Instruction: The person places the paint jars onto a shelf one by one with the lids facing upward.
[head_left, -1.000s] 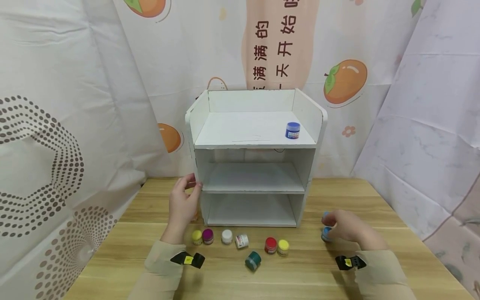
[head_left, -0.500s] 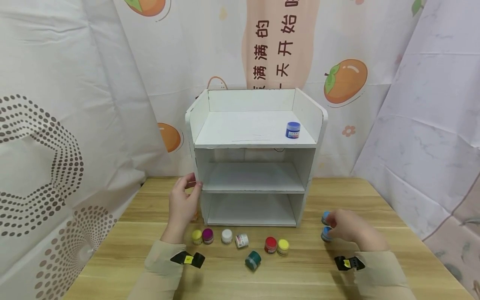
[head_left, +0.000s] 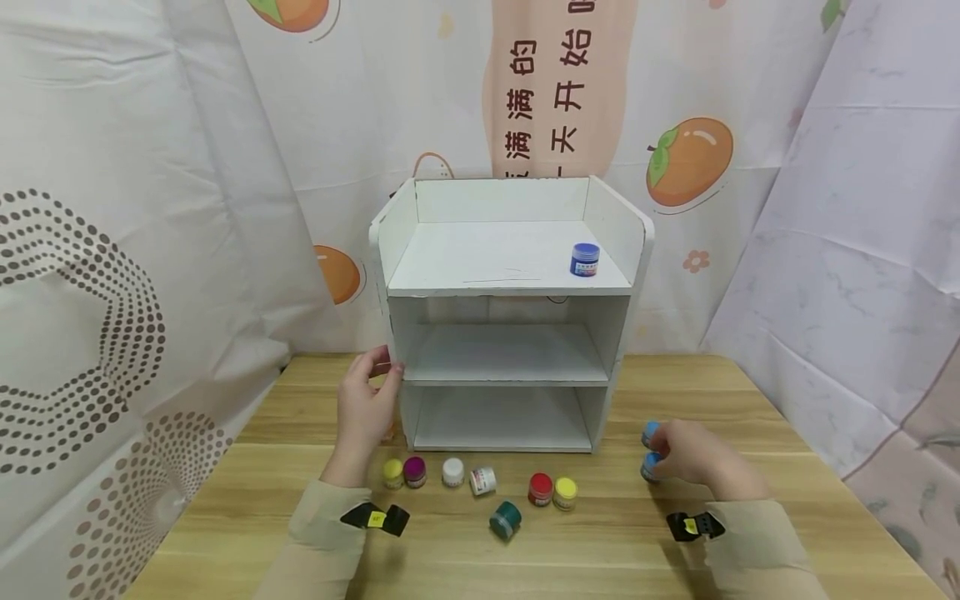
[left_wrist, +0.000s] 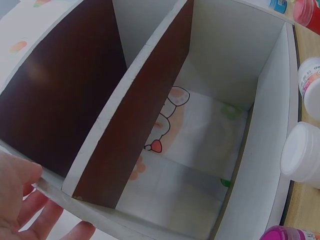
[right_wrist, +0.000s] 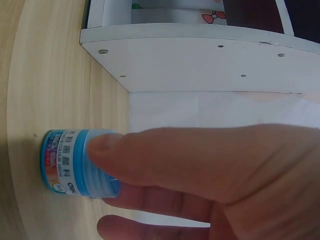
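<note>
A white shelf unit (head_left: 510,354) stands mid-table with three levels. My left hand (head_left: 367,408) holds its left side panel, thumb at the front edge and fingers along the outside; the left wrist view shows the thumb (left_wrist: 27,170) at the panel's rim. At the right, my right hand (head_left: 697,454) pinches the lid of a light blue paint jar (right_wrist: 62,162) between thumb and fingers. That jar appears upright on the table. A second light blue jar (head_left: 651,432) is just behind it, partly covered by the hand. A dark blue jar (head_left: 585,260) sits on the top level.
Before the shelf stand yellow (head_left: 393,473), purple (head_left: 415,472), white (head_left: 453,472), red (head_left: 541,489) and another yellow jar (head_left: 566,493). A white jar (head_left: 483,481) and a dark green jar (head_left: 506,520) look tipped over. Printed curtains (head_left: 337,125) surround the wooden table (head_left: 585,558).
Slightly more of the rear light blue jar shows beside my right hand than a second ago. My left hand has kept its place on the shelf.
</note>
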